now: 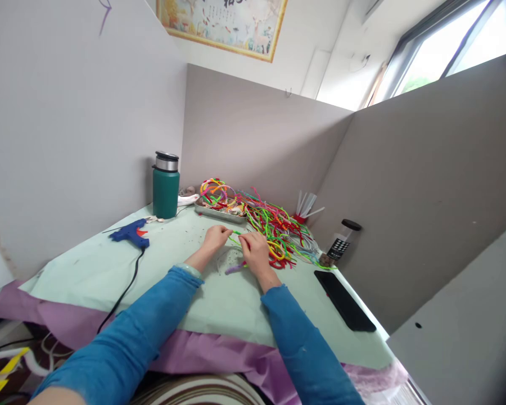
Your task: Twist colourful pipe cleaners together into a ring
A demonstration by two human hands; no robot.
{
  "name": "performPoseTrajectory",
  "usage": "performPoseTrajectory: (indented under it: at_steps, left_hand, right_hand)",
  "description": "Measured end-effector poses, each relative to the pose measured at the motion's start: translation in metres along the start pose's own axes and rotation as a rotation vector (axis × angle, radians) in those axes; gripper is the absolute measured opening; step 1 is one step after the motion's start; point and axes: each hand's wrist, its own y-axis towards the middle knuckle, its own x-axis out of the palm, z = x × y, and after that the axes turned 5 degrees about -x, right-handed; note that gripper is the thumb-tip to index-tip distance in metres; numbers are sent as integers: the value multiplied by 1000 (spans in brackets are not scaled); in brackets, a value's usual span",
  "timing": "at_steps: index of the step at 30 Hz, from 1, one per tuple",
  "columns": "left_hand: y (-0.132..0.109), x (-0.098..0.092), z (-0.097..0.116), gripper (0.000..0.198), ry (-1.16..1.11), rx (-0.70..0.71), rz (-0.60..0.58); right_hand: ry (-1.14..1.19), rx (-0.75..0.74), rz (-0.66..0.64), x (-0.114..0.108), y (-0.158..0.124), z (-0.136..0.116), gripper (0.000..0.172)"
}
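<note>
Past blue sleeves, pinched a green strand at twelve o'clock in fingers of left hand and right hand, ideally kept taut.

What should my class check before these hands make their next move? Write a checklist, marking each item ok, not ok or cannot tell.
1. Left hand has the green strand at its fingertips: ok.
2. Right hand grips that same strand: cannot tell; its fingers are close, but the contact is too small to make out.
3. Blue glue gun lies apart from both hands: ok.
4. Glue gun is cool: cannot tell from a picture.
5. Green bottle stands upright with its lid on: ok.
6. Pile of strands sorted by colour: not ok; colours lie tangled together.
</note>
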Motion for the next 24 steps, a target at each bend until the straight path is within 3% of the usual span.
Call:
performPoseTrajectory:
  at_steps: [3, 10, 17, 24]
  left_hand:
    - [-4, 0, 3, 28, -72, -23, -37]
    - [-10, 0, 12, 24, -459, -276, -244]
    - [-9, -4, 12, 17, -744, -277, -429]
    - [-5, 1, 8, 22, -599, -227, -352]
  right_hand:
    - [-110, -37, -105, 3, -2, -3, 20]
    - [-315, -35, -238, 10, -4, -7, 16]
    - [-244, 53, -167, 12, -5, -3, 20]
    - [-123, 81, -97, 10, -1, -6, 19]
